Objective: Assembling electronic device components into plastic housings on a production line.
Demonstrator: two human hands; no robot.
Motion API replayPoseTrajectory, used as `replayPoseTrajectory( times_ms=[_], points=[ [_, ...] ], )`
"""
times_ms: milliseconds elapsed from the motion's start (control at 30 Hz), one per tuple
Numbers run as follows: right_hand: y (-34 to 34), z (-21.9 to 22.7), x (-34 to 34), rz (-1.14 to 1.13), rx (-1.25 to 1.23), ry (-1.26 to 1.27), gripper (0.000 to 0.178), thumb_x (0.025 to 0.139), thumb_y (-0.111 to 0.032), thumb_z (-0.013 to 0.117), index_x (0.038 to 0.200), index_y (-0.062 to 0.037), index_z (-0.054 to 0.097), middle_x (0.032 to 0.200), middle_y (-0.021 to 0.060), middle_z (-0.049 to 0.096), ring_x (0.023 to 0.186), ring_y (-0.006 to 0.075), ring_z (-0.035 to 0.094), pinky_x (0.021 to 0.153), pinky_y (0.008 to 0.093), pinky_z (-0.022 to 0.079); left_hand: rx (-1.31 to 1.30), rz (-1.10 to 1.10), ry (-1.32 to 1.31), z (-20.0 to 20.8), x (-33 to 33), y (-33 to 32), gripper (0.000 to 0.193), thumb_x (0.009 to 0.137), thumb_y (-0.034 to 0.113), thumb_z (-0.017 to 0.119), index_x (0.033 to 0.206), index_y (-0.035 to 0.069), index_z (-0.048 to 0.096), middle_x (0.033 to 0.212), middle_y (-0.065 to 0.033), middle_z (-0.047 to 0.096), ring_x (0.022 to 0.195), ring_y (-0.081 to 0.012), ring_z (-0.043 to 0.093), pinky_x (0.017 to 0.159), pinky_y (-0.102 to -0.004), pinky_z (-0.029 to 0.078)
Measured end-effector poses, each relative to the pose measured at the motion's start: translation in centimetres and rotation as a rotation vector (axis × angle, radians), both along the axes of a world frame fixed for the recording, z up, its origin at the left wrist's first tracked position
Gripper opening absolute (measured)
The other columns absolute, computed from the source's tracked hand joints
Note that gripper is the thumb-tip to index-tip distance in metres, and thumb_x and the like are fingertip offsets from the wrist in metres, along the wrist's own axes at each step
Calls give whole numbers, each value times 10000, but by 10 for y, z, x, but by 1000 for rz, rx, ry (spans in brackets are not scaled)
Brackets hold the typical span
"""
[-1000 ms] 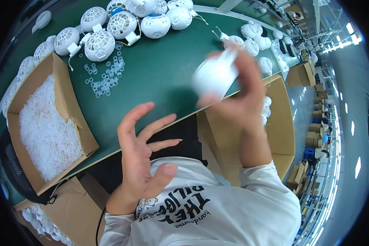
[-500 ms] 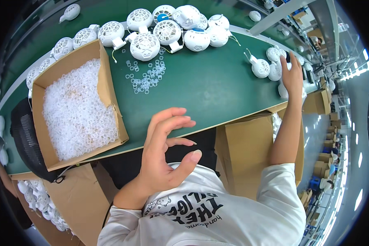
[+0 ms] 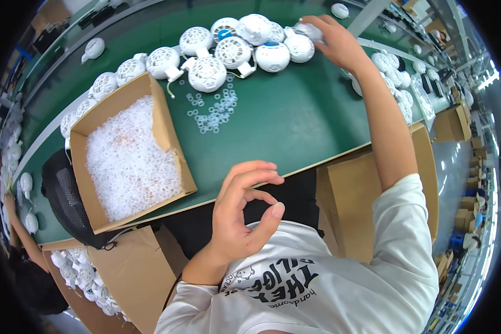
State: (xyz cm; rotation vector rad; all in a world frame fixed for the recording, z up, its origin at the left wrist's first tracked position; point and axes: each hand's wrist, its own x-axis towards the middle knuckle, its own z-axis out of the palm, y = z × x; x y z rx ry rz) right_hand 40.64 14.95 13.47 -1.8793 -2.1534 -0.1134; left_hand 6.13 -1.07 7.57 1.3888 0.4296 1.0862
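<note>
At the back of the green table, my right hand (image 3: pixel 339 44) has its fingers curled over a white round fan housing (image 3: pixel 312 33), partly hidden by them. Just beside it sits another white housing (image 3: pixel 300 48) at the right end of a row. My left hand (image 3: pixel 242 214) hovers in front of the table's near edge, its fingers bent and apart, holding nothing. Small clear plastic rings (image 3: pixel 214 114) lie scattered on the table beyond it. To their left, a cardboard box (image 3: pixel 175 131) is filled with many such rings (image 3: pixel 125 161).
More white housings (image 3: pixel 207 74) line the back of the table. Another group (image 3: pixel 392 69) lies at the right beside a metal post. Open cartons (image 3: pixel 350 206) stand below the front edge. A black mesh object (image 3: pixel 67 192) sits left of the ring box. A co-worker's arm (image 3: pixel 25 234) shows at far left.
My right hand has moved left from the right-hand group of housings to the right end of the back row. My left hand keeps its bent pose. The whole view has shifted somewhat.
</note>
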Motion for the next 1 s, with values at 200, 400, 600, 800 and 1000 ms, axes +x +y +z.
replayPoseTrajectory(
  times_ms=[200, 400, 600, 800, 1000],
  points=[
    [-49, 20, -48, -56, 401, 378, 597, 836, 34, 669, 1393, -85, 489, 1393, 110, 529, 1193, 287, 579, 944, 375, 523, 1, -110, -78, -14, -45, 17, 494, 865, 34, 634, 1320, -43, 457, 1341, -212, 445, 1141, -305, 589, 807, -345, 562],
    [-117, 45, -154, 676, -125, 300, 592, 735, -36, 769, 1300, -58, 595, 1310, 169, 573, 1174, 280, 592, 861, 373, 538, -348, -213, -371, -20, -54, 32, 939, 791, 128, 806, 1512, 39, 211, 1441, -179, 378, 1241, -288, 525, 960, -398, 504],
    [-127, -8, -195, 525, -174, 495, 437, 711, -41, 788, 1138, -29, 697, 1211, 148, 619, 916, 240, 671, 699, 297, 549, -435, -54, -142, -53, -51, 19, 704, 817, 195, 806, 1392, -11, 456, 1193, -103, 572, 1053, -173, 583, 900, -291, 472],
    [-128, -40, -183, 523, -338, 683, 289, 736, -3, 770, 1022, 11, 732, 979, 132, 693, 798, 225, 680, 611, 308, 526, -280, -33, -142, -70, -59, 19, 645, 853, 220, 771, 1354, -41, 460, 1184, -131, 580, 1026, -179, 609, 888, -304, 494],
    [-128, -39, -177, 581, -161, 669, 121, 796, -1, 727, 914, 18, 747, 838, 121, 710, 704, 218, 665, 571, 283, 486, -551, -200, -369, -65, -68, 18, 510, 862, 142, 728, 1279, -62, 518, 1182, -156, 602, 1051, -215, 646, 917, -323, 500]
  ],
)
